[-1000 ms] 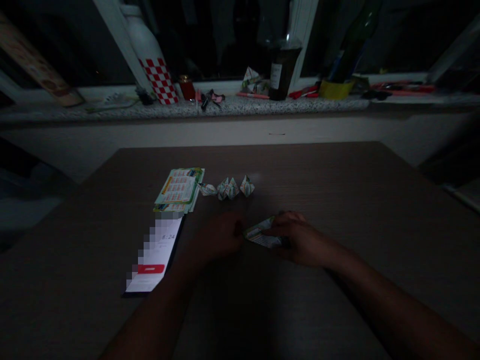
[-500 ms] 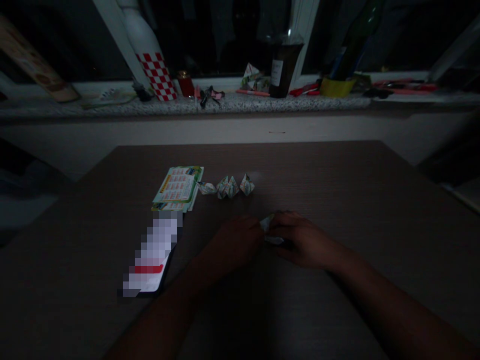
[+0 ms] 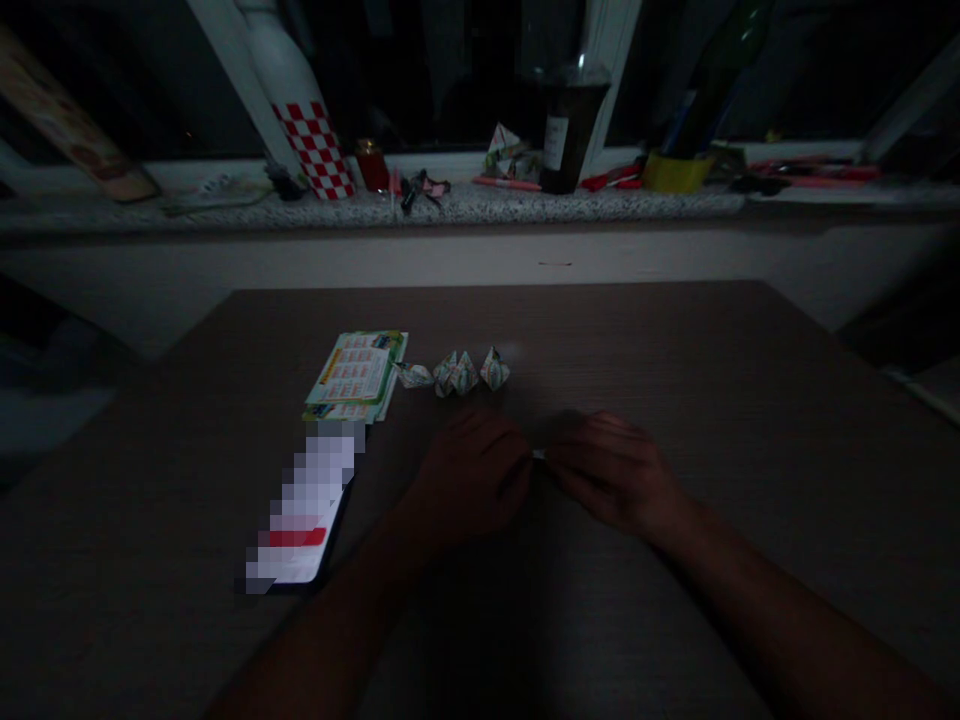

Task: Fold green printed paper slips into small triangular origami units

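In dim light my left hand [image 3: 472, 475] and my right hand [image 3: 611, 475] lie side by side on the dark wooden table [image 3: 675, 360], fingers curled down over a small printed paper piece [image 3: 538, 454]. Only a pale sliver of that paper shows between the two hands. Just beyond my hands three small folded paper shapes [image 3: 459, 373] stand in a row. To their left lies a stack of printed paper sheets [image 3: 356, 375].
A lit phone [image 3: 304, 515] lies on the table left of my left forearm. Behind the table a stone window sill [image 3: 420, 210] carries a red-and-white checked bottle [image 3: 296, 105], a dark bottle [image 3: 564, 125], a small red jar [image 3: 372, 165], a yellow tape roll [image 3: 670, 172] and pens.
My hands have drawn together and closed over the paper piece, which was plainly visible a second ago and is almost wholly covered now. The phone lies slightly lower in view.
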Tool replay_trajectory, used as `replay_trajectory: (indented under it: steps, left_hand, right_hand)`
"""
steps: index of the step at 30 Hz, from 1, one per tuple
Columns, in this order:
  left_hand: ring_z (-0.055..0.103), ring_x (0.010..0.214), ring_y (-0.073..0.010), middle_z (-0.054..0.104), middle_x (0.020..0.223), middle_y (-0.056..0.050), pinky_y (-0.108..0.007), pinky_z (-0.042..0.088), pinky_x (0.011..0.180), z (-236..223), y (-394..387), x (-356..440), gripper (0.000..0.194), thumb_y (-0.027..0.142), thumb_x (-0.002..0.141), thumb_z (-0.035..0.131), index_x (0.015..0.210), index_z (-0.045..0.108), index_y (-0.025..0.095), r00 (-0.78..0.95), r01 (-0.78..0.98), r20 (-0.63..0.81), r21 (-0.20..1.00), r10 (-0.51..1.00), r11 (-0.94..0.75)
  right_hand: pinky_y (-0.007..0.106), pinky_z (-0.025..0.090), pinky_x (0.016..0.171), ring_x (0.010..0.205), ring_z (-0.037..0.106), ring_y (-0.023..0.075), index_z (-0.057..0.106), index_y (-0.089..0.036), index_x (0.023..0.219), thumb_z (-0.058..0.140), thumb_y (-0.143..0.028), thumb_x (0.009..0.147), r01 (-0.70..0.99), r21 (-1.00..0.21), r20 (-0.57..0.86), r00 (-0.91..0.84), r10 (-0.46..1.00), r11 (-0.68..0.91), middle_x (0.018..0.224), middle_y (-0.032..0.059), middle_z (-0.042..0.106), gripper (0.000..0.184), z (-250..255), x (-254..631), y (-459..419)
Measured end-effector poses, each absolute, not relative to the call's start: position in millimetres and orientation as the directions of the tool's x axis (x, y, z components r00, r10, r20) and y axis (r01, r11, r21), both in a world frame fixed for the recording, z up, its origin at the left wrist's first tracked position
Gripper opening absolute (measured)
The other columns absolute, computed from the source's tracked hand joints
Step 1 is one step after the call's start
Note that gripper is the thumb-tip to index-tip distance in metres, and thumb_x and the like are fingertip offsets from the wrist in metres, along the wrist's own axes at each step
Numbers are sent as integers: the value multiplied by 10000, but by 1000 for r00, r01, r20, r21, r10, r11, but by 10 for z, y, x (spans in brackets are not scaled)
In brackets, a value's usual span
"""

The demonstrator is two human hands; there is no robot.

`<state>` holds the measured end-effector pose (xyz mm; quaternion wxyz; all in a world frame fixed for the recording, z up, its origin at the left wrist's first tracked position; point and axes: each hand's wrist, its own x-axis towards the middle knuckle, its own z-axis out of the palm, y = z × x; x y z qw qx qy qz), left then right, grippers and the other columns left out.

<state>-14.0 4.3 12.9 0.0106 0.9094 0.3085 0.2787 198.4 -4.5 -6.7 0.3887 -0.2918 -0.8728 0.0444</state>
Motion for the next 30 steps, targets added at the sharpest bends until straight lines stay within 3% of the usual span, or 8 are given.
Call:
replay_trajectory:
  steps: [6,19,30]
  left_hand:
    - [521,757,-181,615,790,-56,-340,418,704,138,43,-88,141,213,854,504,777,610,159,667,554,528,121,526,-824]
    - [524,702,-155,616,748,-33,-317,390,652,104,41,-64,128,229,823,531,736,601,168,656,525,570,125,494,-842]
    - [526,693,-143,627,720,-14,-308,395,666,116,38,-48,109,197,802,536,711,593,176,638,507,592,160,493,-847]
  right_hand:
    - [344,463,722,745,612,174,656,-171,942,577,-123,864,529,-218,639,-558,530,820,841,61,701,122,-16,1933,-105]
    - [341,405,731,698,569,163,655,-179,850,511,-133,902,618,-177,527,-598,604,766,743,33,659,160,67,1887,-199]
    - [335,409,675,662,587,153,652,-187,879,546,-93,848,541,-197,631,-569,528,818,731,21,672,145,37,1923,-205]
